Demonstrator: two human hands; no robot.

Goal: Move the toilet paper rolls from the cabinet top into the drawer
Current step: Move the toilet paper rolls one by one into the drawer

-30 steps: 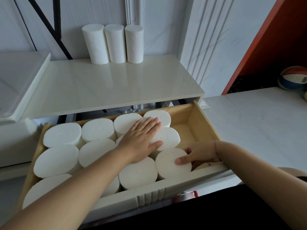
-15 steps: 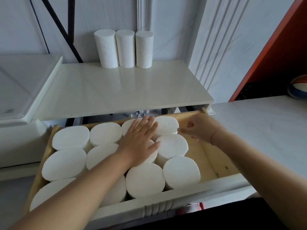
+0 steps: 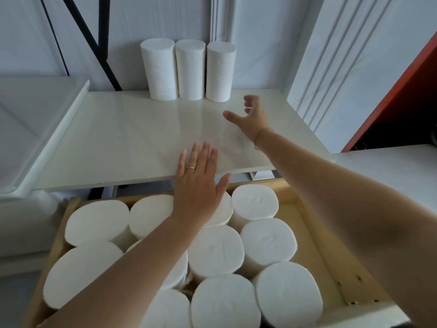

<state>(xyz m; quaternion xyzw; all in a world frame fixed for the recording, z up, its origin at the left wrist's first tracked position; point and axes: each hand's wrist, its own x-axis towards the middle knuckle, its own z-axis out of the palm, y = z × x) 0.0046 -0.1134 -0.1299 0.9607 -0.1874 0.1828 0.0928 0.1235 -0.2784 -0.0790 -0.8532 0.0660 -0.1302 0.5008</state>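
Note:
Three white toilet paper rolls stand upright in a row at the back of the pale cabinet top (image 3: pixel 132 138): a left roll (image 3: pixel 159 69), a middle roll (image 3: pixel 190 69) and a right roll (image 3: pixel 220 71). Below, the open wooden drawer (image 3: pixel 314 223) holds several rolls standing on end (image 3: pixel 267 242). My right hand (image 3: pixel 251 117) is over the cabinet top, open with fingers curled, a short way in front and to the right of the right roll, not touching it. My left hand (image 3: pixel 197 183) is open and flat, above the drawer's back rolls and the cabinet's front edge.
A raised white surface (image 3: pixel 35 119) adjoins the cabinet on the left. A white panelled wall (image 3: pixel 343 55) and an orange-red panel (image 3: pixel 397 91) stand to the right, above a white ledge (image 3: pixel 390 171). A strip of bare drawer floor (image 3: pixel 307 252) runs along the drawer's right side.
My right hand left the drawer's right side and rose up over the cabinet top toward the three rolls. My left hand lifted off the rolls in the drawer and slid forward.

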